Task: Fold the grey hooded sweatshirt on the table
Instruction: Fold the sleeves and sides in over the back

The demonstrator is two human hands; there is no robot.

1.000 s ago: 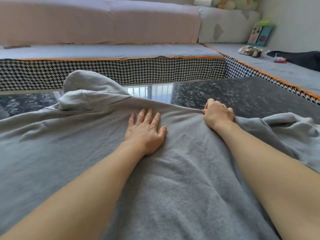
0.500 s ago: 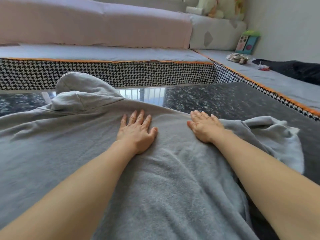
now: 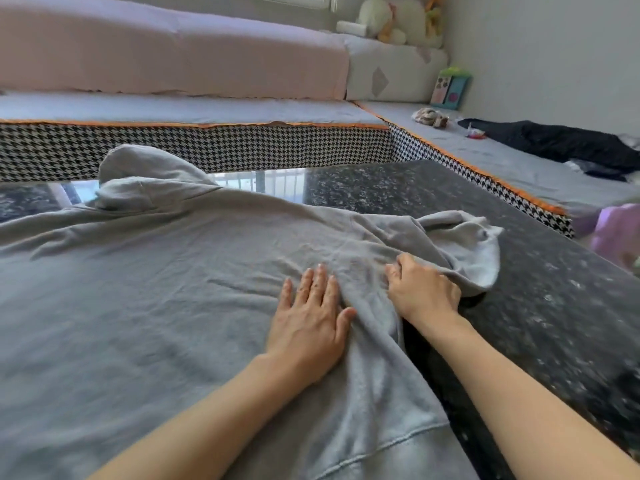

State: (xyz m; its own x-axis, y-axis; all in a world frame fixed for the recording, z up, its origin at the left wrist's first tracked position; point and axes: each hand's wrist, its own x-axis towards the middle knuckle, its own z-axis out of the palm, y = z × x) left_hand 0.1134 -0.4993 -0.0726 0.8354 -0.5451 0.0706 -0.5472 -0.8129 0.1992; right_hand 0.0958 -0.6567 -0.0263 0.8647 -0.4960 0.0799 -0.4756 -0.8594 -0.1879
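Left hand: our left hand [image 3: 308, 322] lies flat, palm down and fingers spread, pressing on the grey hooded sweatshirt [image 3: 166, 306] close to its right edge.

Right hand: our right hand [image 3: 420, 292] sits just beside the left, fingers curled down into the cloth at the garment's right side; we cannot tell whether it truly pinches the fabric or only presses it. A raised ridge of cloth stands between the two hands.

Sweatshirt: it is spread wide over the near part of the dark speckled table [image 3: 554, 289], running off the left and bottom edges of the view.

Hood: the hood [image 3: 145, 181] stands bunched up at the far left.

Sleeve: a crumpled sleeve [image 3: 464, 237] lies just beyond our right hand, its pale lining showing.

Table: bare glossy stone shows to the right and beyond the garment, mirroring a window.

Around the table: a houndstooth bench with orange piping [image 3: 214, 147] wraps the far and right sides, hard against the table.

On the bench: a pink cushion [image 3: 173, 50] at the back, plush toys [image 3: 398, 22] in the corner, a dark garment [image 3: 561, 143] at the right, well apart from our hands.
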